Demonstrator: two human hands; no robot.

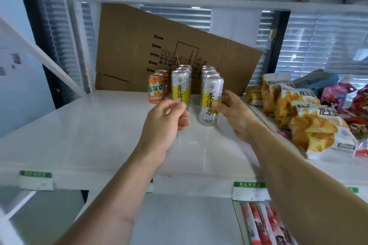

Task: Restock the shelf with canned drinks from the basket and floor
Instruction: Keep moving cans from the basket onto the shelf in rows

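Right hand (pixel 232 112) pinches the front can (pixel 209 101) of the right row by its side, thumb and fingers on the yellow label. Can upright on the shelf (pixel 89 129), long axis vertical. Left hand (pixel 169 115) loosely curled, holding nothing, just in front of the left row (pixel 180 87). Right hand nearer; any nudge goes straight back.

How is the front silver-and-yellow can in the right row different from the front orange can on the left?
The silver-and-yellow can is taller and slimmer; the orange can is shorter and wider. The right hand touches the silver-and-yellow can; no hand touches the orange can. The silver-and-yellow can stands nearer the shelf's front edge. Both stand upright.
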